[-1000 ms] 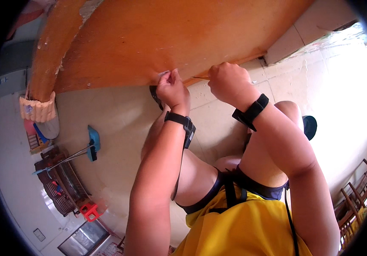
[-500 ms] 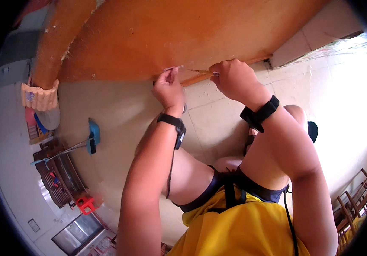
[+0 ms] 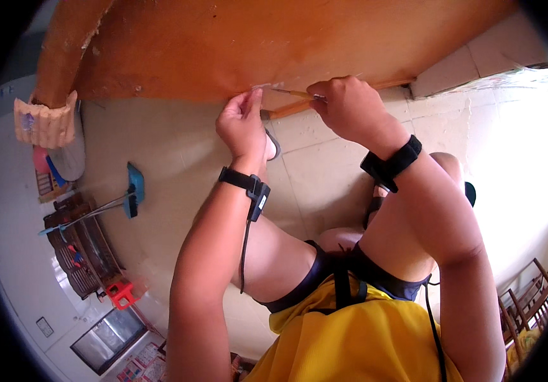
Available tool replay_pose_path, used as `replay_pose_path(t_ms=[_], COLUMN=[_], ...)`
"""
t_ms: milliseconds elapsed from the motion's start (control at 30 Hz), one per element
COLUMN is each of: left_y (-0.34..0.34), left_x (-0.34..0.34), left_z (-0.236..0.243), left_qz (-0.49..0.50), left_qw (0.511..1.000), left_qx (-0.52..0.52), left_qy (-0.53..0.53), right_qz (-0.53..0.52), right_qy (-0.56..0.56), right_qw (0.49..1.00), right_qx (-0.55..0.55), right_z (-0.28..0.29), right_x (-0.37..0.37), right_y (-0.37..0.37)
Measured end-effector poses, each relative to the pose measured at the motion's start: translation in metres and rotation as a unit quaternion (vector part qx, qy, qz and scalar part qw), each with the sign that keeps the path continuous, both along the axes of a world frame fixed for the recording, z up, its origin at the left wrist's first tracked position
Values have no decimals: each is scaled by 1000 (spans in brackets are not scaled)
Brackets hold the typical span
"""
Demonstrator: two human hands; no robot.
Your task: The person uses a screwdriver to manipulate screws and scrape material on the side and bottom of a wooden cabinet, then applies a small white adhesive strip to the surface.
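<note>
My left hand (image 3: 239, 121) is pinched at the lower part of an orange-brown wooden panel (image 3: 274, 44), by a small pale bit or patch (image 3: 267, 85); what its fingers hold is too small to make out. To its right, my right hand (image 3: 350, 105) is closed round a thin yellow tool (image 3: 296, 93), whose narrow tip points left, close to my left fingertips. Black straps with small devices circle both wrists.
A curved wooden leg with a beige wrap (image 3: 44, 124) is at upper left. On the left lie a blue broom or dustpan (image 3: 135, 184), dark wooden furniture (image 3: 76, 254) and a red plastic stool (image 3: 121, 294). Wooden chairs (image 3: 535, 293) are at lower right. My bent legs are below my hands.
Both hands appear higher in the picture, the left also further left, and the scene has shifted slightly. The tool's tip has come closer to my left fingertips.
</note>
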State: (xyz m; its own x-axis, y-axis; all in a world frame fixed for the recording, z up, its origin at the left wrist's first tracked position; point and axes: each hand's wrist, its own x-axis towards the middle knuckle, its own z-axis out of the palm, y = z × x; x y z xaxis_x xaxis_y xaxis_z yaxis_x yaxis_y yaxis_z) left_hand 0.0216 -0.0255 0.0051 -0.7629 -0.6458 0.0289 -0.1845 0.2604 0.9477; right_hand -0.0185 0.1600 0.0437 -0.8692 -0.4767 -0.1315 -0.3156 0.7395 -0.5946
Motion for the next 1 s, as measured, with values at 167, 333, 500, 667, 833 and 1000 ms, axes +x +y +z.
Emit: replay_pose_path(t_ms=[167, 333, 500, 667, 833, 1000], left_y=[6, 5, 2, -1, 0, -3], left_x=[-2, -1, -2, 0, 2, 1], left_z=[14, 14, 14, 13, 17, 18], left_qz=[-3, -16, -22, -26, -59, -68], left_qw=[999, 999, 999, 996, 992, 990], left_qx=[42, 32, 35, 84, 114, 118], left_qy=[-20, -2, -8, -15, -16, -26], right_qz=[7, 7, 0, -3, 5, -4], right_qy=[7, 6, -1, 14, 61, 55], right_qw=[1000, 1000, 1000, 999, 991, 990], right_qx=[-3, -2, -1, -51, -116, -134], right_z=[-10, -9, -5, -5, -4, -1], right_x=[0, 1, 1, 0, -2, 2], right_y=[-1, -4, -5, -4, -4, -6])
